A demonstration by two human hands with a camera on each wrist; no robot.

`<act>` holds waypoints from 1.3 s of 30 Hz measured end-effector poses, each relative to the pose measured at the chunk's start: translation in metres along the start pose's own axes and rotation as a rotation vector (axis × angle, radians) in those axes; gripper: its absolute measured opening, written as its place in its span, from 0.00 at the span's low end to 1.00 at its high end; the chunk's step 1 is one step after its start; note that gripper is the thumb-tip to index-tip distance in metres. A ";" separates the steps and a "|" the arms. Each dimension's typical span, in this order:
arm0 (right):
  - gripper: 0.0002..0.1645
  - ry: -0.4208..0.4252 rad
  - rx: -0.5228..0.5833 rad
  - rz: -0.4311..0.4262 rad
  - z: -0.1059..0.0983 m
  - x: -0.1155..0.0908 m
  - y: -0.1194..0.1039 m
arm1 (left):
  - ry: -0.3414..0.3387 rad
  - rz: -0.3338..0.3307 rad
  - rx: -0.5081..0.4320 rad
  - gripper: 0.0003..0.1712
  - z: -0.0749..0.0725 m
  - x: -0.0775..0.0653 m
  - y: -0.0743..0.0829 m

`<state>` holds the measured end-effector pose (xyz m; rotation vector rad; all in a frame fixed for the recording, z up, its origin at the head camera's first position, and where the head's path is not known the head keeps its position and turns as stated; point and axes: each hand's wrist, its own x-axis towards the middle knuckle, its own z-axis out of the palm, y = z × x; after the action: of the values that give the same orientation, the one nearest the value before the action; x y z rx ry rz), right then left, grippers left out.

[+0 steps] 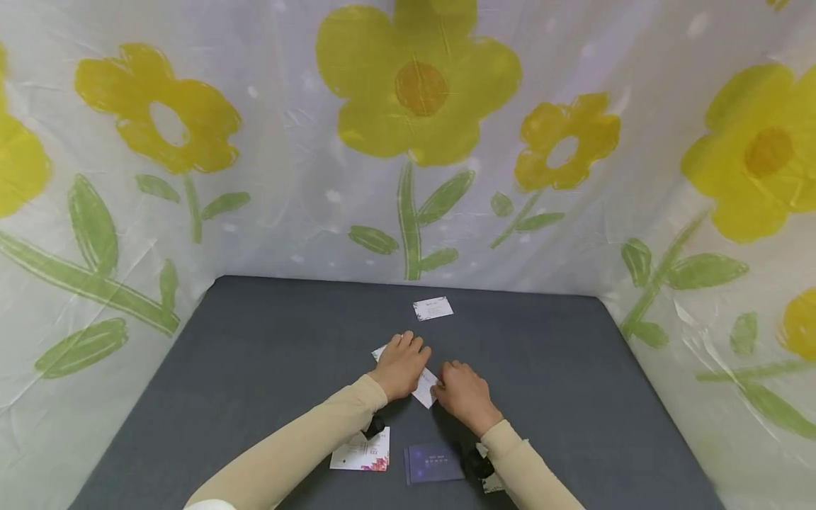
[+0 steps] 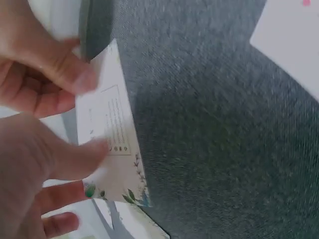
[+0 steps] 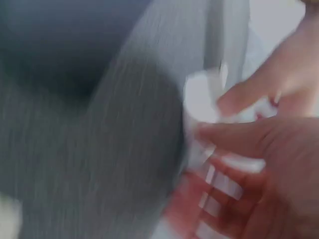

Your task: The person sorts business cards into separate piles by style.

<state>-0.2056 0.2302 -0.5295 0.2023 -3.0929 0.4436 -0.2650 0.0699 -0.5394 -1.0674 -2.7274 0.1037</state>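
A white card (image 2: 107,122) with a printed text box and leaf sprigs at its corners is between my two hands. My left hand (image 1: 400,366) pinches it, thumb flat over the printed face and fingers behind. From the other end my right hand (image 1: 467,395) pinches the card's edge between thumb and fingers. Behind the held card, more white leaf-printed card (image 2: 137,221) shows in the left wrist view. The right wrist view is blurred, with the right hand (image 3: 249,174) beside a pale card (image 3: 199,99).
Farther back on the dark table (image 1: 287,326) lies another white card (image 1: 433,308). Nearer me are white cards with pink flowers (image 1: 363,455), partly behind the left forearm, and a dark purple card stack (image 1: 435,465). A pale card (image 1: 493,484) peeks out by the right wrist.
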 end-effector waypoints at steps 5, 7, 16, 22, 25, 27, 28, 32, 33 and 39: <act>0.03 0.009 0.260 -0.032 -0.022 0.013 0.032 | 0.042 -0.032 -0.124 0.07 -0.013 0.013 0.000; 0.03 -0.008 0.342 -0.041 -0.036 0.014 0.045 | 0.065 -0.033 -0.192 0.05 -0.022 0.018 0.003; 0.07 -0.078 0.567 0.024 -0.092 -0.019 0.090 | 0.065 -0.045 -0.492 0.14 -0.069 0.025 0.028; 0.09 -0.126 0.608 0.111 -0.091 -0.059 0.103 | -0.019 0.012 -0.502 0.20 -0.068 0.014 0.063; 0.10 -0.191 0.623 0.110 -0.077 -0.079 0.110 | -0.059 0.070 -0.433 0.20 -0.057 0.004 0.083; 0.09 -0.213 0.619 0.091 -0.067 -0.090 0.114 | -0.071 0.105 -0.399 0.19 -0.049 -0.002 0.096; 0.08 -0.214 0.609 0.088 -0.063 -0.095 0.116 | -0.082 0.117 -0.397 0.19 -0.045 -0.005 0.101; 0.05 -0.177 0.523 0.124 -0.047 -0.108 0.119 | -0.097 0.146 -0.367 0.16 -0.028 -0.009 0.119; 0.04 -0.162 0.494 0.135 -0.043 -0.110 0.118 | -0.102 0.148 -0.354 0.15 -0.025 -0.010 0.122; 0.06 -0.084 0.291 0.183 -0.026 -0.117 0.110 | -0.066 0.145 -0.195 0.13 -0.011 -0.017 0.137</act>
<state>-0.1034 0.3565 -0.5386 -0.0638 -3.1265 0.9153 -0.1599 0.1593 -0.5512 -1.3374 -2.7600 -0.1101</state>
